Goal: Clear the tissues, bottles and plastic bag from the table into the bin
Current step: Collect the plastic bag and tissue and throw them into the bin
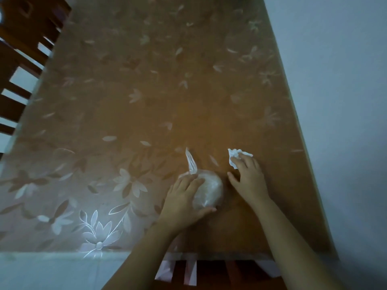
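A tied clear plastic bag (209, 190) with a pale round bundle inside lies near the table's front edge, its knotted white tail pointing up and away. My left hand (184, 203) grips the bag, fingers over its left side and thumb under its near end. A crumpled white tissue (234, 156) lies just right of the bag. My right hand (249, 177) reaches onto it, fingertips touching the tissue, fingers bent over it. No bottles and no bin are in view.
The table (146, 91) wears a brown cloth with pale flower prints. A white wall (345, 101) runs along its right side. A dark wooden chair (18, 59) stands at the far left, and another chair's slats (209, 273) show below the front edge.
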